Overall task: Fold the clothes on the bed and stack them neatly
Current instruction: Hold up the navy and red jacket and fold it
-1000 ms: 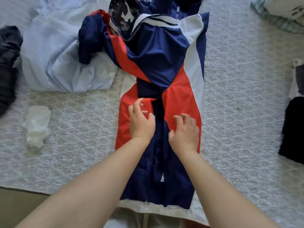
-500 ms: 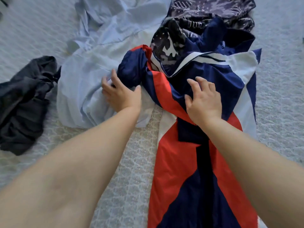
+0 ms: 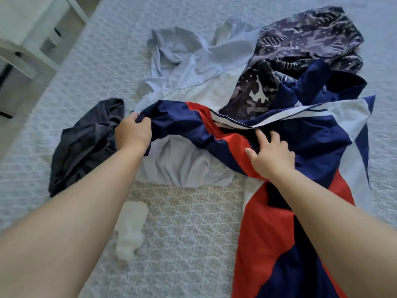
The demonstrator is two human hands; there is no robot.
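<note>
A navy, red and white jacket [image 3: 318, 134] lies lengthwise on the bed, its body running down to the lower right. My left hand [image 3: 133, 132] grips the cuff end of the jacket's left sleeve, which is stretched out to the left over a pale blue shirt [image 3: 189, 168]. My right hand [image 3: 271, 153] presses with spread fingers on the jacket near the shoulder, just under the white striped collar band.
A dark grey garment [image 3: 86, 143] lies crumpled at the left. A dark patterned garment [image 3: 307, 46] sits behind the jacket collar. A small white cloth [image 3: 131, 229] lies on the lace bedspread [image 3: 189, 222]. White furniture [image 3: 28, 39] stands beyond the bed's left edge.
My left hand has taken hold of the jacket sleeve and drawn it out to the left. My right hand has slid down to the shoulder. The view has shifted right and back.
</note>
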